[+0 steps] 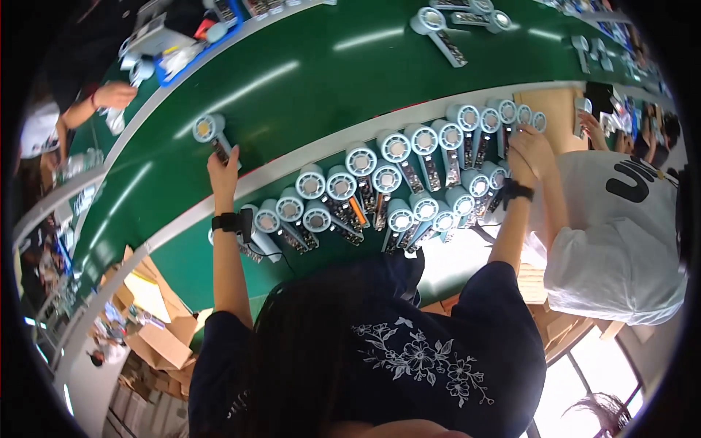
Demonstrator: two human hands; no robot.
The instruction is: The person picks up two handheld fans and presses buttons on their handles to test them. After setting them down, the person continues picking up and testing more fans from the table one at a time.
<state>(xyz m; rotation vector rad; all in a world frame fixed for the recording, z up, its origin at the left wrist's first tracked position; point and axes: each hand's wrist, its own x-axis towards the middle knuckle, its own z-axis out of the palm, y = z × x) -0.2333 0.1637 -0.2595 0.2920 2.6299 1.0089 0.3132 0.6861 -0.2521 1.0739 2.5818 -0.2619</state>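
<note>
We see the left hand point(223, 173) at the left of the frame clamped on a pale-blue handheld fan point(210, 128), thumb on one side of the handle and fingers on the other. From this grip the round head lies toward the upper left, and the long axis slants down to the lower right. The fan is beyond the pale rail point(292, 160), over the green table point(328, 87); the rows of fans point(386, 177) lie on the near side, from lower left of centre to upper right. The left hand is much the nearer to the held fan. The right hand point(519, 165) is at the rows' right end, crowded by a co-worker's hand point(535, 146), so we can't make out whether its fingers are apart or gripping. At the upper left, a blue tray point(166, 79) contains white and red items; at the lower left, a cardboard box point(164, 344) has a pale sheet in it.
</note>
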